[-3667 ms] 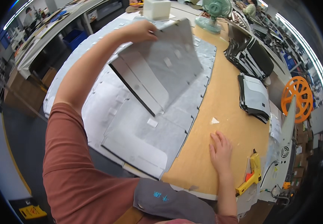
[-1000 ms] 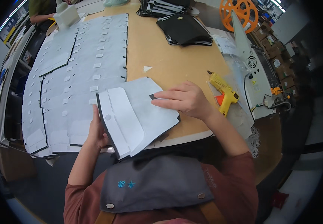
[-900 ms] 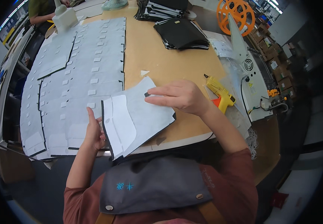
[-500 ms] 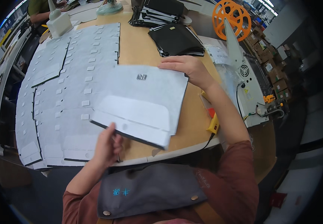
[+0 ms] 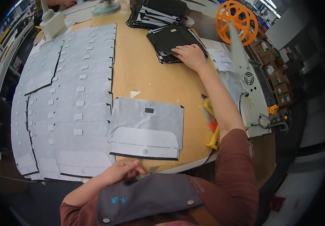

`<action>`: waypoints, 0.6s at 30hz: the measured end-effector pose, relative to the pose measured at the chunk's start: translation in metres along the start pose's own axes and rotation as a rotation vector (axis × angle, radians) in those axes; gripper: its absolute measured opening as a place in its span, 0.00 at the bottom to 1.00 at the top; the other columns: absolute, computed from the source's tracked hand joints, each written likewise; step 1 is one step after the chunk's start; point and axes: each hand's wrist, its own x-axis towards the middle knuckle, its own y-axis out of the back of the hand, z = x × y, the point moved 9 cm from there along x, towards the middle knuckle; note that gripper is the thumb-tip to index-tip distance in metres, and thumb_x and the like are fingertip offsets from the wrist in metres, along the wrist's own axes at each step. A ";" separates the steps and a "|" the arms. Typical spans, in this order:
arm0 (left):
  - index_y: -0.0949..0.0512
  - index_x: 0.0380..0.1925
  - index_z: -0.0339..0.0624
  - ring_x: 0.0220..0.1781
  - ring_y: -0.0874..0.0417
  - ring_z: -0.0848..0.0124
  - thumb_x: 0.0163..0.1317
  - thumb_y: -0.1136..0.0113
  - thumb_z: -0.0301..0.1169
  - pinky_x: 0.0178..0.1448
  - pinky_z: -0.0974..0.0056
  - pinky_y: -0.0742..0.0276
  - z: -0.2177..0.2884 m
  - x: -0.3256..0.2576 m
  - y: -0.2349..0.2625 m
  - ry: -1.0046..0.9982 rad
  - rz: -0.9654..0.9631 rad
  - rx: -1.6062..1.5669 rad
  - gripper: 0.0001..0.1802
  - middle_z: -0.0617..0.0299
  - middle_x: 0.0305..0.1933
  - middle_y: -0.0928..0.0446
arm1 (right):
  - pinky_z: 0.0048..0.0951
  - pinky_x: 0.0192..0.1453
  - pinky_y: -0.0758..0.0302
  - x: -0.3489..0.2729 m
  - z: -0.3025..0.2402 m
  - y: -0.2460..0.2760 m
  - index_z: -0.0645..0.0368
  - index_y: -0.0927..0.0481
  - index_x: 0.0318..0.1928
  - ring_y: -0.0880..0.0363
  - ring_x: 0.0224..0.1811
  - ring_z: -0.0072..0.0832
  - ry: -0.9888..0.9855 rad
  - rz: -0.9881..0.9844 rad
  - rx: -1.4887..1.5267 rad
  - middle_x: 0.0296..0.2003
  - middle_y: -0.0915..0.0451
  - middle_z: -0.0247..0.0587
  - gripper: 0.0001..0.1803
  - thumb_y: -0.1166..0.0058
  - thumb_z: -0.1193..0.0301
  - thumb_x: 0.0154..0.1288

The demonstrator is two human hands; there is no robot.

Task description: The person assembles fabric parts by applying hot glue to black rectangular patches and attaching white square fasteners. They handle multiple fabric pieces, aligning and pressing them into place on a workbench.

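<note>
On the far right of the table, past the bare tan top, the stack of black pieces [image 5: 172,43] lay fanned out with its long axis running roughly left-right, a bit skewed toward the orange reel [image 5: 237,17]. The right hand [image 5: 190,56] was flat on its near right edge, palm down, fingers spread and pressing on the top piece — not closed around anything that I could see, so touching rather than gripping. That arm was stretched well forward from the lower right; the right hand was clearly the nearer one to the black stack.

The grey flap piece [image 5: 145,128] lay flat mid-table, near the front edge, long axis left-right, dark trim toward the person, small dark patch near its far edge. Neither hand was on it. The left hand [image 5: 123,171] sat at the front edge of the table just below it, fingers loosely curled, holding nothing — close to the grey piece's near edge but apart from it, and well apart from the black stack.

So the black stack lay ahead and to the right of the grey piece, with bare table [image 5: 143,71] between them.

Further out: rows of overlapped grey pieces [image 5: 61,105] covered the left half, a second black pile [image 5: 155,13] sat behind the first, a yellow tool [image 5: 212,132] lay at the right edge under the forearm, and a white machine [image 5: 247,86] stood beyond it
</note>
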 end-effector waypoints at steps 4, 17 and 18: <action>0.24 0.55 0.39 0.20 0.45 0.81 0.77 0.59 0.43 0.21 0.74 0.48 0.006 -0.015 0.009 0.087 0.028 -0.432 0.22 0.73 0.20 0.39 | 0.42 0.45 0.24 0.017 0.030 0.028 0.49 0.16 0.47 0.16 0.35 0.44 -0.159 0.177 0.197 0.32 0.15 0.43 0.15 0.52 0.58 0.70; 0.40 0.71 0.42 0.21 0.52 0.82 0.63 0.59 0.70 0.21 0.75 0.56 0.074 -0.022 0.034 -0.336 0.291 -0.408 0.49 0.75 0.22 0.53 | 0.18 0.34 0.37 -0.023 -0.070 0.217 0.56 0.27 0.31 0.36 0.28 0.13 -0.476 0.811 1.679 0.25 0.33 0.22 0.19 0.50 0.56 0.74; 0.42 0.71 0.42 0.21 0.52 0.82 0.62 0.59 0.70 0.21 0.75 0.57 0.077 -0.022 0.031 -0.389 0.271 -0.365 0.50 0.75 0.22 0.53 | 0.18 0.35 0.37 -0.038 -0.090 0.218 0.56 0.27 0.32 0.36 0.30 0.12 -0.564 0.812 1.807 0.27 0.32 0.22 0.17 0.49 0.56 0.74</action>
